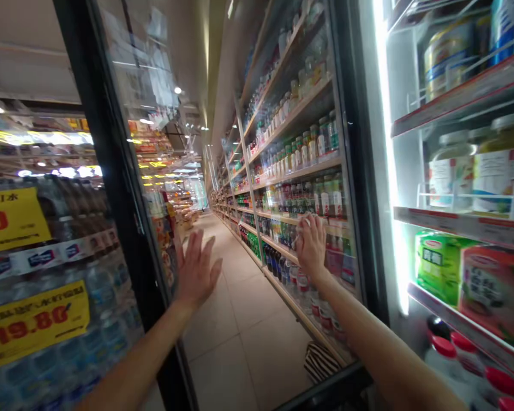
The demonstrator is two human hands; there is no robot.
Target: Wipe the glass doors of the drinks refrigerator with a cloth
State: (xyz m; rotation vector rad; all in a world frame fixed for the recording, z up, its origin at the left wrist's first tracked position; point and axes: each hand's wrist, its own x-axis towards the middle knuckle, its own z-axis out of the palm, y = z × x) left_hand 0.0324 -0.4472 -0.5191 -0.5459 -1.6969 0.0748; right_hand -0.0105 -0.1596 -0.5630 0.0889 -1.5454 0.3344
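Left hand (pixel 196 273) bare, fingers spread wide; right hand (pixel 312 244) with fingers bent, whether gripping anything cannot tell. Black-framed glass door (pixel 244 197) directly ahead of both, long axis upright, neither hand clearly nearer. Lit cooler shelves (pixel 462 226) right of right hand.

Door pane (pixel 248 171)—glossy glass, floor (pixel 220 359)—tile

This was a shop, probably a supermarket. Yellow price signs (pixel 36 325), one reading 19.80, stood before massed bottles (pixel 103 285). Long shelves (pixel 300 173), drinks (pixel 304 149) lined along their front edges, bordered a tiled aisle (pixel 214 365). Beside a dark-framed glass door (pixel 358 142), a lit fridge (pixel 389 171) held packs (pixel 492 294) above a shelf's labelled front edge.
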